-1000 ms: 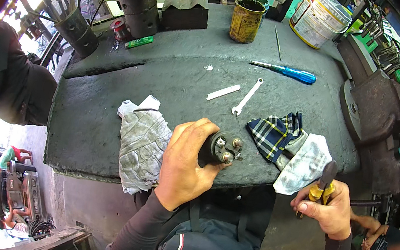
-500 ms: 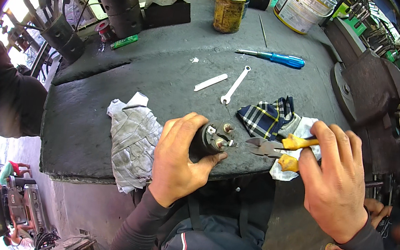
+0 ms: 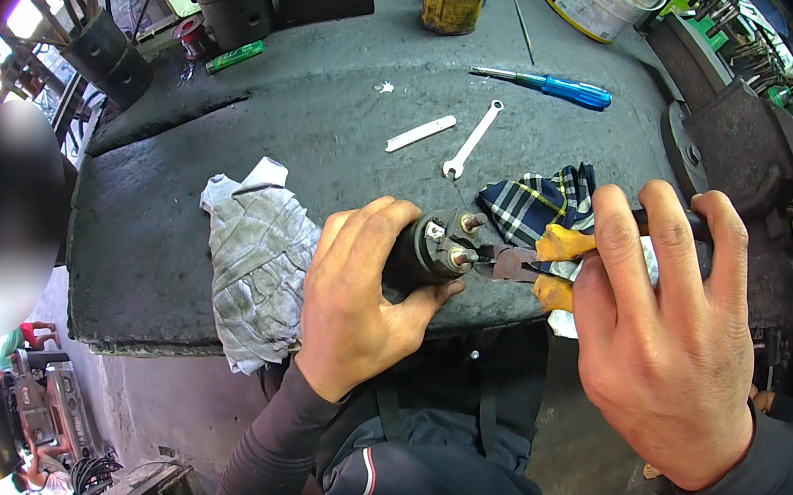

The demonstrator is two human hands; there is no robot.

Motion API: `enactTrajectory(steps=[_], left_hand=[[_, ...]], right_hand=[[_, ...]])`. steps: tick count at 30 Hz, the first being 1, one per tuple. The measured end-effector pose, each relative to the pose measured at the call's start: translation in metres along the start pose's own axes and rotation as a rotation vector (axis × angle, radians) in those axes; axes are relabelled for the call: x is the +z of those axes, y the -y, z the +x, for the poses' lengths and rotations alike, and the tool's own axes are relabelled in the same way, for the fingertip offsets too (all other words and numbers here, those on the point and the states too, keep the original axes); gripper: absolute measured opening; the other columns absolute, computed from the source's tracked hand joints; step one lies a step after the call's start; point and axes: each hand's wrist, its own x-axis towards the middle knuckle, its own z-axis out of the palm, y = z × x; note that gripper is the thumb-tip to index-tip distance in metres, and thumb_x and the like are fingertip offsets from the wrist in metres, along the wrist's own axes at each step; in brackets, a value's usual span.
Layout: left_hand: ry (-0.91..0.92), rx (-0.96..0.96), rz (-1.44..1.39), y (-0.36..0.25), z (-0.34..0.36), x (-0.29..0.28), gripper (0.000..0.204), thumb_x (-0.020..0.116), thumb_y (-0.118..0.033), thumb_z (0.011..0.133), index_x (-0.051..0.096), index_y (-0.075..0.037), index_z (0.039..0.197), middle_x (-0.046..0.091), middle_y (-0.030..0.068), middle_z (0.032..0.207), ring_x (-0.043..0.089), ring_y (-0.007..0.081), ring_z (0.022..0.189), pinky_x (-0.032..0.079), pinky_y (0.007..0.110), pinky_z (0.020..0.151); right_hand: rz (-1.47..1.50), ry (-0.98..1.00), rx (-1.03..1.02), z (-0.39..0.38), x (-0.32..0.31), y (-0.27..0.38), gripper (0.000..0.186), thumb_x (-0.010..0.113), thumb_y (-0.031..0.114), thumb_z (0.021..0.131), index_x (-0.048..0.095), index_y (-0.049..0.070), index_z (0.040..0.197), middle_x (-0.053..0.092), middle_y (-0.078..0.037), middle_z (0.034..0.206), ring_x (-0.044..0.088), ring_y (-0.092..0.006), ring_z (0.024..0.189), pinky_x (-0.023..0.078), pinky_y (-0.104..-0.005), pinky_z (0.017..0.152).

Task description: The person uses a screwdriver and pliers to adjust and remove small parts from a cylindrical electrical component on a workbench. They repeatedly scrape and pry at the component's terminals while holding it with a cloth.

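Left grip (image 3: 358, 295) holds a black cylinder (image 3: 412, 258); right grip (image 3: 662, 338) holds pliers (image 3: 516, 264) crosswise, pointing left.

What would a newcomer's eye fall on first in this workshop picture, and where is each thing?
The yellow-handled metal pliers in the person's right hand would probably stand out first, their tips close by the metal studs on a black cylindrical part gripped in the left hand. Beyond, toward the far side of the dark grey bench, lies a bright blue-handled screwdriver.
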Motion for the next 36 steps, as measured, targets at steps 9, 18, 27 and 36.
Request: enactTrajectory(steps=[9, 18, 27, 36], left_hand=[[0.045, -0.037, -0.018, 0.001, -0.001, -0.002, 0.065, 0.097, -0.008, 0.068, 0.066, -0.003, 0.125, 0.072, 0.0165, 0.123, 0.066, 0.0394, 0.111, 0.054, 0.046, 0.095], [0.016, 0.003, -0.012, 0.001, 0.001, 0.0, 0.065, 0.098, -0.008, 0.067, 0.067, -0.003, 0.124, 0.071, 0.0146, 0.109, 0.067, 0.038, 0.105, 0.054, 0.045, 0.092], [0.0, 0.001, 0.0, 0.001, -0.001, 0.001, 0.067, 0.099, -0.008, 0.065, 0.066, -0.002, 0.123, 0.072, 0.0148, 0.111, 0.067, 0.0373, 0.104, 0.054, 0.044, 0.092], [0.003, 0.004, 0.012, 0.0, -0.001, 0.002, 0.067, 0.1, -0.01, 0.066, 0.066, -0.002, 0.123, 0.071, 0.0148, 0.11, 0.066, 0.0365, 0.103, 0.054, 0.044, 0.091]], right_hand=[[-0.051, -0.007, -0.024, 0.004, 0.001, 0.0, 0.019, 0.076, 0.011, 0.077, 0.069, -0.005, 0.085, 0.065, -0.019, 0.124, 0.064, -0.0362, 0.116, 0.051, -0.059, 0.1], [-0.031, 0.119, 0.004, 0.006, -0.007, 0.0, 0.018, 0.075, 0.013, 0.077, 0.068, -0.002, 0.082, 0.065, -0.019, 0.12, 0.063, -0.036, 0.113, 0.052, -0.0557, 0.095], [-0.072, 0.135, 0.022, 0.011, -0.018, 0.009, 0.018, 0.075, 0.011, 0.08, 0.071, -0.006, 0.084, 0.067, -0.023, 0.118, 0.064, -0.0377, 0.111, 0.052, -0.0563, 0.093], [-0.069, 0.149, -0.014, 0.011, -0.015, 0.004, 0.019, 0.075, 0.013, 0.079, 0.073, -0.005, 0.085, 0.068, -0.02, 0.108, 0.064, -0.0331, 0.101, 0.05, -0.0513, 0.089]])
